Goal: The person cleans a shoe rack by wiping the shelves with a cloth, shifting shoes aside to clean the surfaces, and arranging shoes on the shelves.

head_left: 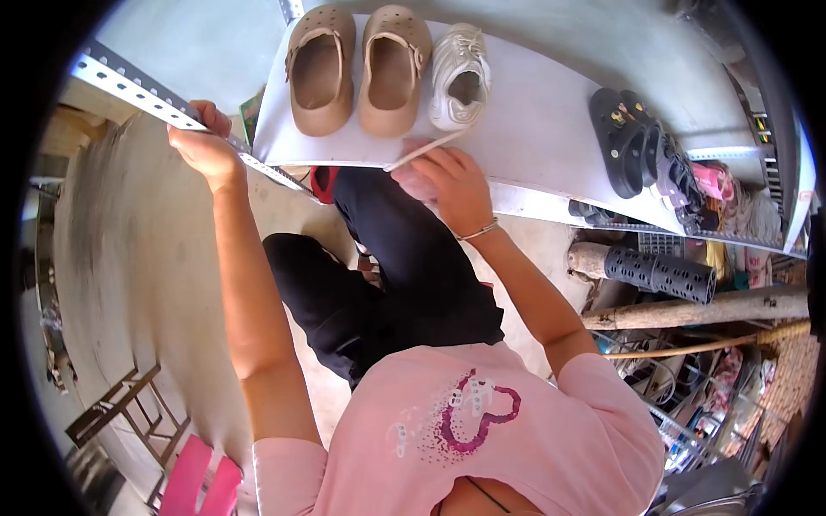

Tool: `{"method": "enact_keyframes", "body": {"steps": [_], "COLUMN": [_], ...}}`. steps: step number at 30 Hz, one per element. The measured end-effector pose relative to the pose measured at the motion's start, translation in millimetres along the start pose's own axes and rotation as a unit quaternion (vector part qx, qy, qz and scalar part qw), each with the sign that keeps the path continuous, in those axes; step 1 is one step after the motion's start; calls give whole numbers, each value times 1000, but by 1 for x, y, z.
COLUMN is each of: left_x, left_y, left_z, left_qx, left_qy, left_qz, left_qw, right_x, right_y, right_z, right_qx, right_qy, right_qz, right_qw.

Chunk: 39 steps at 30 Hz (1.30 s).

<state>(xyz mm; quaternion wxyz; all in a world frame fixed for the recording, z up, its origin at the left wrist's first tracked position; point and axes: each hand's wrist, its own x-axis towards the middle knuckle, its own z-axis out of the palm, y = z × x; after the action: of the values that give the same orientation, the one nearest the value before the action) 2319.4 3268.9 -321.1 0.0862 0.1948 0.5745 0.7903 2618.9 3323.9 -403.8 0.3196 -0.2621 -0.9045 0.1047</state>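
My left hand (205,146) is closed around the white perforated metal post (142,93) of the shelf rack. At the shelf's front edge, my right hand (452,185) has its fingers curled, with a thin pale strip (426,150) running across the fingertips. Something pinkish and blurred shows beneath those fingers; I cannot make out what it is. Just beyond the right hand, a white lace-up sneaker (461,77) stands on the white shelf board (542,112). To its left is a pair of tan clogs (321,73), side by side.
Dark clogs (615,142) and other footwear sit at the shelf's right end. Below on the right are a black perforated roll (658,271) and a wooden pole (697,308). A metal frame (129,404) and a pink piece (189,477) lie at lower left.
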Motion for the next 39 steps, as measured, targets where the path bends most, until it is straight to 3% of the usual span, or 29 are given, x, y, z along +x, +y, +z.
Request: {"method": "enact_keyframes", "body": {"steps": [5, 6, 10, 12, 13, 14, 15, 16, 17, 18, 19, 20, 21, 22, 23, 24, 30, 32, 39], "left_x": [4, 4, 5, 12, 20, 22, 22, 36, 27, 18, 7, 8, 3, 5, 5, 4, 9, 10, 7], "left_y": [-1, -1, -5, -15, -27, -24, -27, -37, -67, -31, -27, -53, -41, -34, -49, -37, -46, -44, -48], "left_z": [-5, -4, -6, -12, -20, -27, -56, -76, -80, -59, -44, -36, -17, -13, -2, -3, 8, 5, 9], "left_qx": [-4, -5, -2, -21, -12, 146, 260, 399, 563, 615, 545, 472, 306, 292, 240, 141, 179, 168, 187], "left_qy": [-16, -17, -23, -26, -6, 74, 25, 44, 33, -69, -26, 41, 66, 32, 39, 32, 92, 70, 99], "left_qz": [-16, -16, -17, 11, 69, 83, 176, 128, 408, 91, 87, 187, 123, 66, 127, 67, 105, 94, 84], "left_qw": [1000, 1000, 1000, 999, 997, 983, 949, 907, 718, 780, 833, 861, 942, 954, 962, 987, 974, 979, 974], "right_x": [-18, -30, -94, -116, -118, -117, -118, -101, -95, -91, -85, -77, -73, -63, -52, -35, 30, 45, 46], "right_y": [21, 32, 91, 112, 110, 111, 123, 109, 101, 104, 100, 101, 103, 99, 85, 71, 5, -14, -28], "right_z": [-29, -44, -107, -126, -130, -126, -111, -106, -99, -87, -80, -67, -63, -51, -39, -25, 51, 68, 79], "right_qx": [-47, -21, -143, -180, -178, -190, -170, -123, -102, -99, -68, -117, -115, -119, -100, -99, -15, 16, 1], "right_qy": [-58, -40, -26, -20, -8, -33, -45, -83, -74, -86, -86, -88, -89, -88, -90, -104, -105, -97, -64], "right_qz": [-24, 1, 103, 149, 158, 136, 87, 83, 32, 17, 21, -46, -85, -120, -135, -151, -220, -238, -228], "right_qw": [997, 999, 984, 972, 971, 972, 981, 985, 991, 991, 994, 988, 986, 982, 982, 978, 970, 966, 971]}}
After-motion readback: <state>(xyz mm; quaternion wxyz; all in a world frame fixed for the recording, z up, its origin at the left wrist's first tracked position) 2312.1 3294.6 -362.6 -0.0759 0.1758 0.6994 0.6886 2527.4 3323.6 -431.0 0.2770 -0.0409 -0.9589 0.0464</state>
